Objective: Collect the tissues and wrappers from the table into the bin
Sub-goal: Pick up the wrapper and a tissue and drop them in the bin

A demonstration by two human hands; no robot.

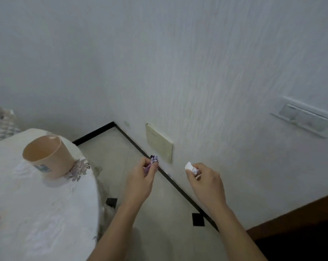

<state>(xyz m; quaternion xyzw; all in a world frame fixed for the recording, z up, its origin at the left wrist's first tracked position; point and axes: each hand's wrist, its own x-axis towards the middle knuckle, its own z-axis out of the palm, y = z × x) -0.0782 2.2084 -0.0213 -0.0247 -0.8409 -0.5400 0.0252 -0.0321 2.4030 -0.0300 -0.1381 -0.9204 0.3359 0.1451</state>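
A pale tiled floor [159, 213] meets a white wall [197, 72]. Over the floor, the left hand [140, 182] pinches a purple wrapper [153, 160]; the right hand [206, 182] grips a crumpled white tissue [189, 166]. Further left, a peach bin [48, 157] stands on the table [37, 213].

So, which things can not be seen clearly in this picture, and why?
- Bin contents: head view, the near wall hides the bottom.
- Wrapper: mostly covered by the left hand; print too small to read.
- Tissue: partly inside the right hand.
- Table: cut off by the left and bottom edges, so any remaining litter there is unseen.
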